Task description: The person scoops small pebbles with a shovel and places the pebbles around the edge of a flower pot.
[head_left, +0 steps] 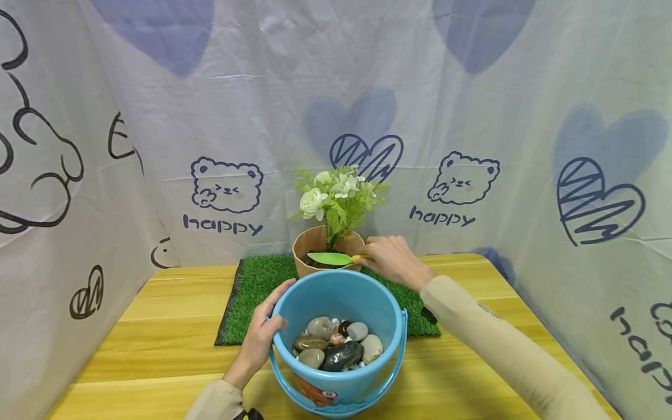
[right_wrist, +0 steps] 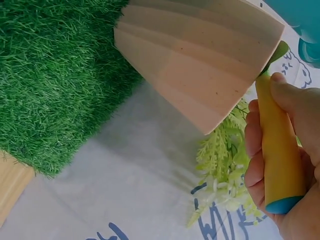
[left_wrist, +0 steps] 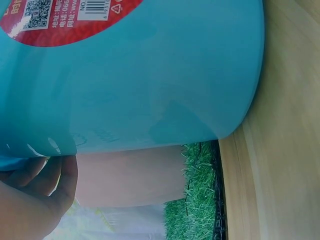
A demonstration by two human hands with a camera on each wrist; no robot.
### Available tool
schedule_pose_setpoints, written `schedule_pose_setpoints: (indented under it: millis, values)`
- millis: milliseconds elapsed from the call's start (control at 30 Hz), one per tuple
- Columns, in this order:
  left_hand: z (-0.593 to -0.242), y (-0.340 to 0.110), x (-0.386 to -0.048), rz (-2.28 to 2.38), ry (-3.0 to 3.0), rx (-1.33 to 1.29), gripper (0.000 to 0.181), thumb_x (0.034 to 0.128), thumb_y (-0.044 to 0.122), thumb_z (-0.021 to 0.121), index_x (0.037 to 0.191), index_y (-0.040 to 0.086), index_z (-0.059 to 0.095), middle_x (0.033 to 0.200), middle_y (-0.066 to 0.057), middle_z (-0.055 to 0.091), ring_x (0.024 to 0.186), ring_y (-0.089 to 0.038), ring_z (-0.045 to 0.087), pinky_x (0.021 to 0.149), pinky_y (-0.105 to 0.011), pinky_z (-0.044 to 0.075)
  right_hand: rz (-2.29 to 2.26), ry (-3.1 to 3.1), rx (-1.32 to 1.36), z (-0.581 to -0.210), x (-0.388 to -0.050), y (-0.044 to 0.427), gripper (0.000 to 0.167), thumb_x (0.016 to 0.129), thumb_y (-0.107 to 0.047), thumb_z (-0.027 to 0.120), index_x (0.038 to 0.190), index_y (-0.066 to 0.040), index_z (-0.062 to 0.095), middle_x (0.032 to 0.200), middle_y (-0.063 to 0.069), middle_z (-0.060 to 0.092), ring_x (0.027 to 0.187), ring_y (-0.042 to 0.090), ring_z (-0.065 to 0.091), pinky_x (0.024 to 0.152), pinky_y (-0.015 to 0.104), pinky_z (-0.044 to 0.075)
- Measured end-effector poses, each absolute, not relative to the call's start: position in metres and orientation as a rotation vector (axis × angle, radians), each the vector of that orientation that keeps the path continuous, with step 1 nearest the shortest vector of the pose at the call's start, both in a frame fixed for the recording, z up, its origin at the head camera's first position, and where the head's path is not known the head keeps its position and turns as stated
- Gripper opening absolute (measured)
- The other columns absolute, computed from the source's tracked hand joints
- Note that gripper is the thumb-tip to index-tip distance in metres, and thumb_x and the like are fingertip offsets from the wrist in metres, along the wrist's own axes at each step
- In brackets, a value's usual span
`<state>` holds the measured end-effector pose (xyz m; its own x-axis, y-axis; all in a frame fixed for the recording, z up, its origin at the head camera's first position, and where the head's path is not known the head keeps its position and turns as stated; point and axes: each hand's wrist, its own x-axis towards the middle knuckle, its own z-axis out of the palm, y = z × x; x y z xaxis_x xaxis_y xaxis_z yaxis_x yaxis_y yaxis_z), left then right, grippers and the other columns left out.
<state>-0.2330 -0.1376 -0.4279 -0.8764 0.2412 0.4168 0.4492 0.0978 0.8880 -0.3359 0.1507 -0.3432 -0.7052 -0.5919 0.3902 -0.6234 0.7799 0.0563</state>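
A glossy blue plastic bucket (head_left: 338,297), round and tapering, stands at the near part of the worktop (head_left: 184,338), which has a yellow wood-grain surface. Of the two hands, the left hand (head_left: 257,335) is at the bucket's left side, gripping its smooth rim, thumb over the edge and fingers bent along the outer wall. The right hand (head_left: 394,259) is beyond the bucket, to its right, closed around the smooth, rounded yellow handle (right_wrist: 281,145) of a trowel (head_left: 329,258); the handle's butt is blue. The trowel's flat, leaf-shaped green blade points left behind the bucket, over the mouth of a pot (right_wrist: 195,60); whether it touches the dark fill (head_left: 310,256) there cannot be told.

Inside the bucket lie smooth stones (head_left: 343,354), oval and rounded, in grey, brown, cream and shiny black, with small white pebbles between them. A thin curved bail (head_left: 403,344) hangs down around the bucket's front, and a red printed sticker (left_wrist: 75,20) is on its wall.

Directly behind the bucket, the matte tan pot has broad facets and an angular rim; white flowers (head_left: 313,203) with ruffled petals and feathery green leaves rise from it. A mat of bristly artificial grass (head_left: 262,303) lies under the pot, spreading to both sides behind the bucket. Farther back hangs creased pale cloth (head_left: 294,87) printed with hearts and bear faces.
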Motion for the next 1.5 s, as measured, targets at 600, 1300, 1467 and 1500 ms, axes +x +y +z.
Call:
schedule_pose_setpoints:
  millis: [600, 1300, 1467, 1500]
  values:
    - [-0.430, -0.139, -0.232, -1.847, -2.203, -0.693, 0.074, 0.0779, 0.002, 0.040, 0.150, 0.018, 0.040, 0.144, -0.018, 0.050, 0.123, -0.040, 0.056, 0.090, -0.040, 0.052, 0.203, -2.388, 1.051, -0.355, -0.322, 0.158, 0.023, 0.093, -0.038, 0.061, 0.103, -0.024, 0.076, 0.073, -0.010, 0.056, 0.052, 0.002, 0.040, 0.043, 0.019, 0.026]
    - [-0.428, -0.137, -0.234, -1.861, -2.189, -0.728, 0.073, 0.0794, 0.003, 0.039, 0.150, 0.021, 0.039, 0.146, -0.018, 0.048, 0.126, -0.041, 0.053, 0.092, -0.047, 0.052, 0.343, -2.171, 1.092, -0.363, -0.295, 0.164, 0.020, 0.087, -0.033, 0.071, 0.099, -0.019, 0.077, 0.080, -0.007, 0.068, 0.057, 0.002, 0.054, 0.046, 0.013, 0.033]
    - [-0.428, -0.137, -0.233, -1.860, -2.204, -0.723, 0.074, 0.0789, 0.003, 0.040, 0.150, 0.022, 0.039, 0.147, -0.017, 0.047, 0.127, -0.043, 0.052, 0.090, -0.047, 0.052, 0.414, -2.123, 1.112, -0.368, -0.289, 0.170, 0.021, 0.084, -0.036, 0.073, 0.094, -0.018, 0.077, 0.080, -0.007, 0.069, 0.058, 0.000, 0.055, 0.049, 0.011, 0.036]
    - [-0.428, -0.137, -0.233, -1.858, -2.207, -0.722, 0.074, 0.0787, 0.003, 0.040, 0.150, 0.022, 0.039, 0.147, -0.017, 0.047, 0.127, -0.043, 0.052, 0.090, -0.048, 0.052, 0.433, -2.112, 1.116, -0.369, -0.287, 0.171, 0.021, 0.084, -0.036, 0.073, 0.093, -0.017, 0.077, 0.080, -0.007, 0.070, 0.058, 0.000, 0.055, 0.049, 0.011, 0.037]
